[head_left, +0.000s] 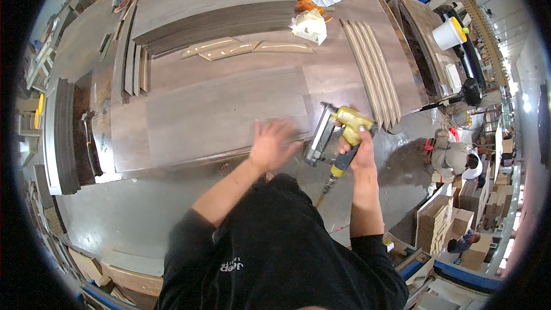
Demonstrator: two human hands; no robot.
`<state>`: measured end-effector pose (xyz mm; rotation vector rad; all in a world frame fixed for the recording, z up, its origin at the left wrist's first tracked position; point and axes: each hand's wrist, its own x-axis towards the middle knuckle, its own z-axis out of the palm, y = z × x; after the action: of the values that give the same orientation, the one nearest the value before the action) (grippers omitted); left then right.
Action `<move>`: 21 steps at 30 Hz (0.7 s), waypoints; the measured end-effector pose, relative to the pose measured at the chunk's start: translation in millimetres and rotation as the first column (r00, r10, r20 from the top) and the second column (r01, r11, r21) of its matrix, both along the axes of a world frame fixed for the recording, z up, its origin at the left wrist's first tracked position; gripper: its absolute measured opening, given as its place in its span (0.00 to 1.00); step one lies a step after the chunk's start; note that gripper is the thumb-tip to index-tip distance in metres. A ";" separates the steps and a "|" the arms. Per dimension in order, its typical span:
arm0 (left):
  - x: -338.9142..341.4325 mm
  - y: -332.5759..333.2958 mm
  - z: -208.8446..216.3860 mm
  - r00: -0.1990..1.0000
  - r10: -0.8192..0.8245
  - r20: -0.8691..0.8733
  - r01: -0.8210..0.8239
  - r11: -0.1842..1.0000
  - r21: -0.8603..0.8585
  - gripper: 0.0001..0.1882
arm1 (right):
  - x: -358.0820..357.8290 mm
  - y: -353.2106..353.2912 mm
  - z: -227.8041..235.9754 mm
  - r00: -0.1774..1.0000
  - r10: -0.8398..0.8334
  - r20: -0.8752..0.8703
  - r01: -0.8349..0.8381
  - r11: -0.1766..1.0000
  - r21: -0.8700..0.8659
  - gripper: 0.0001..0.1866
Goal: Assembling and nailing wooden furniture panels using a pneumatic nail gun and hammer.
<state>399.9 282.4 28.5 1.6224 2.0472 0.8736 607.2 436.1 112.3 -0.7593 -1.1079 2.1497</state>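
Observation:
My right hand [363,150] is wrapped round the grip of a yellow-green air nail gun [351,119], held just past the table's near edge. A hose fitting [329,185] hangs from the handle's lower end. The gun's nose points up and to the left, apart from the panel. My left hand [274,142] is over the near edge of a flat grey-brown panel [221,109], its fingers spread and slightly blurred. I cannot tell whether it touches the panel. Beyond lie short angled wooden strips [284,47] with pale glue-like lines on them.
A stack of long boards [224,23] lies behind the strips. Long strips with wavy pale lines [372,74] sit at right, below crumpled paper [310,26]. At left are a hammer [90,143] and a panel stack [68,138]. Another person [450,158] is at far right.

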 end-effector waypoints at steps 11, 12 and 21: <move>23.1 8.3 111.2 0.992 0.026 -0.127 0.001 0.979 0.205 0.39 | 6.4 41.3 -18.7 0.605 -0.363 -0.709 0.029 0.899 -0.436 0.34; 21.5 -4.1 113.3 0.966 -0.005 -0.258 0.066 0.972 0.227 0.38 | 9.1 47.2 -20.2 0.570 -0.471 -0.673 0.025 0.829 -0.558 0.34; 27.9 55.0 112.3 0.992 0.099 -0.075 -0.032 0.785 0.618 0.35 | -24.8 39.1 -31.9 0.578 -0.204 -0.790 -0.377 0.792 -0.480 0.35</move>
<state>427.7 337.4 140.7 1.9504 2.0091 1.6544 582.4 475.2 80.3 0.1562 0.0872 2.5155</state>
